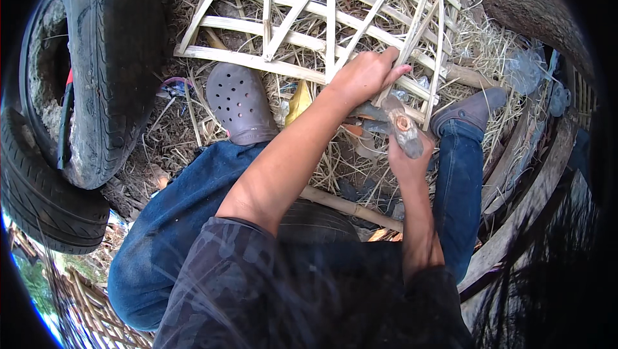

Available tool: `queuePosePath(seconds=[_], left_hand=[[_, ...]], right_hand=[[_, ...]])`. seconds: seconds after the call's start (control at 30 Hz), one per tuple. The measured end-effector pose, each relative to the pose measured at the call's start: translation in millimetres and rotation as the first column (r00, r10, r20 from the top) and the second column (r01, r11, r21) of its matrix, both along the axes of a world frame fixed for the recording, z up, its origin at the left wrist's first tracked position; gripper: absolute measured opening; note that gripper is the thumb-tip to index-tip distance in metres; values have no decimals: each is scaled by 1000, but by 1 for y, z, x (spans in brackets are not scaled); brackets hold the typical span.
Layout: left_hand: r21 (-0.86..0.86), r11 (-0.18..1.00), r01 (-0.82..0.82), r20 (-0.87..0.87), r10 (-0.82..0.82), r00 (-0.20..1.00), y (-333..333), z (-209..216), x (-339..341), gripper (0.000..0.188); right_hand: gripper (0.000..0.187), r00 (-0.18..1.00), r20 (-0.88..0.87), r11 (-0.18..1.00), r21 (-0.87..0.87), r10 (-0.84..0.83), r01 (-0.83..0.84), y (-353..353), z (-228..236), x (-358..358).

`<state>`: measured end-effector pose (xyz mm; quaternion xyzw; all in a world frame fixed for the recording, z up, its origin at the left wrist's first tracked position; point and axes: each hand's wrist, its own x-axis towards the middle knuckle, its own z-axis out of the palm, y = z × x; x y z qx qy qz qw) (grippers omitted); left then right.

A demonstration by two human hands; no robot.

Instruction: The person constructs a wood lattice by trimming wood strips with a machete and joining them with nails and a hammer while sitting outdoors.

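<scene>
A lattice of pale split-bamboo strips (293,40) lies in front of me, crossing in an open weave. My left hand (367,77) is on its near right part, fingers closed around a strip, with the thumb pointing right. My right hand (410,159) is closed beneath a short, worn wooden mallet (402,123); its rounded head has a ringed spot on top and a grey end. The head sits just below my left hand, close to the lattice's near edge. The handle is mostly hidden beneath it. Several dark, flat pieces (370,117) lie left of the mallet.
Old tyres (119,59) stand at the left, with a red-and-black tool (66,117) leaning inside. My clogs (239,101) flank the work. Straw and plastic scraps litter the ground. A pole (351,207) lies near me; a thick log (537,11) is at far right.
</scene>
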<state>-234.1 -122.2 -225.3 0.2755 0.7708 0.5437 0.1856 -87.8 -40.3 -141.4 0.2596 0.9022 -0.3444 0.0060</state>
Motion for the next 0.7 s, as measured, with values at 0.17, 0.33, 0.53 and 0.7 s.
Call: queuePosePath(seconds=[0.17,0.33,0.53,0.7], left_hand=[[-18,1000,9,-1,-9,1000,4,0,-5,37],[-6,1000,10,-25,-10,1000,1,2,-1,39],[21,999,29,0,-29,1000,1,1,-3,39],[232,972,-22,77,4,997,5,-1,-9,32]], right_hand=[[14,997,4,996,-42,-82,83,0,-5,-2],[10,984,-174,999,53,22,-13,7,-11,1],[11,996,-86,1000,18,6,-4,5,2,-1],[9,996,-52,997,-31,-78,76,1,-6,9]])
